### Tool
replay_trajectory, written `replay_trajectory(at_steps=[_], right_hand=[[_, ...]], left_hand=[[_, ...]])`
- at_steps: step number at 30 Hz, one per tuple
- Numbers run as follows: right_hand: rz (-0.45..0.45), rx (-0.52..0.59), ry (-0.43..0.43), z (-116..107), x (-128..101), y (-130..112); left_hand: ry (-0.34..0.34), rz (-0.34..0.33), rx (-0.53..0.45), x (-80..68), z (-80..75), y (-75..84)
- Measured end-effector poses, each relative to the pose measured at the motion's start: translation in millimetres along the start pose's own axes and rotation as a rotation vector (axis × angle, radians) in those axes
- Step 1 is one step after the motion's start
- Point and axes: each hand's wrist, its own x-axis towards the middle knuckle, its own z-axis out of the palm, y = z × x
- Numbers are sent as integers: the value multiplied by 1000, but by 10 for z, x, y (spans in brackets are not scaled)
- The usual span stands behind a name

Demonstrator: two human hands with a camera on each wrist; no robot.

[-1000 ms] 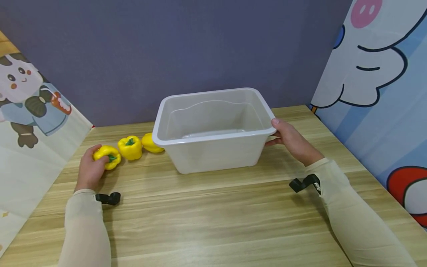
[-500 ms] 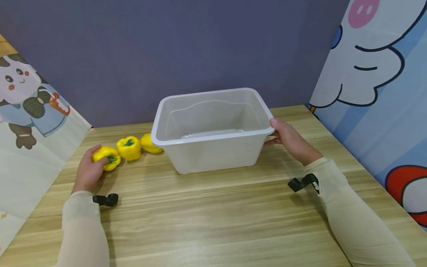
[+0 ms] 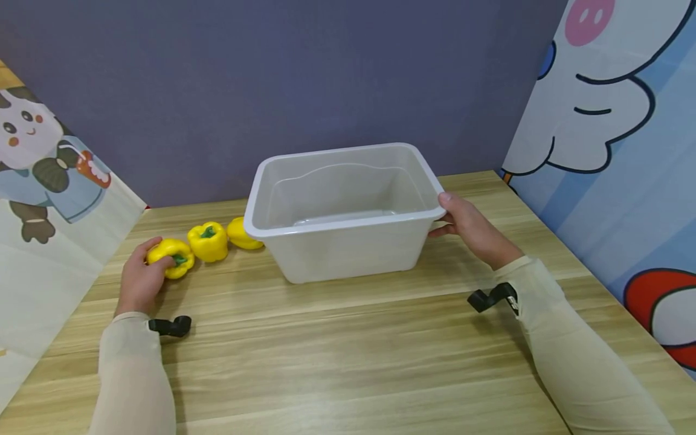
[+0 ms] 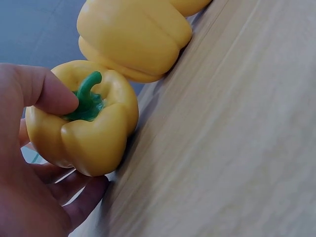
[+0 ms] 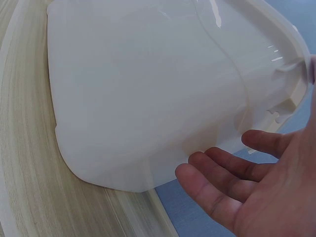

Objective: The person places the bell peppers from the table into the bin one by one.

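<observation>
My left hand (image 3: 140, 279) holds a yellow bell pepper (image 3: 170, 248) at the left of the table. In the left wrist view the thumb (image 4: 55, 94) lies against the green stem (image 4: 89, 101), and the other fingers curl around the pepper's far side and underneath. A second yellow pepper (image 3: 209, 244) stands just right of it. Behind the bin's left end, a third pepper (image 3: 242, 234) is partly hidden. My right hand (image 3: 474, 232) grips the right front corner of a white plastic bin (image 3: 348, 251), thumb on the rim and fingers below it.
The bin's inside shows no contents. A dark grey-blue panel (image 3: 304, 72) rises behind the wooden table (image 3: 337, 350). Cartoon-printed walls (image 3: 603, 217) flank it on both sides. Black wrist mounts (image 3: 171, 326) stick out from the sleeves.
The whole head view has drifted slightly, so everything sits a little further left. Both hands keep their holds, and neither the pepper nor the bin has visibly moved on the table.
</observation>
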Motion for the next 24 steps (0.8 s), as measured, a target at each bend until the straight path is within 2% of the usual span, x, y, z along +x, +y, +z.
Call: replay_trajectory(at_steps=[12,24], right_hand=[[9,-3,5,5,4,16],[-4,-21,-10,-6,0,32]], left_hand=[[25,3,-25,13,4,-31],[59,-34,-48,26,0,-16]])
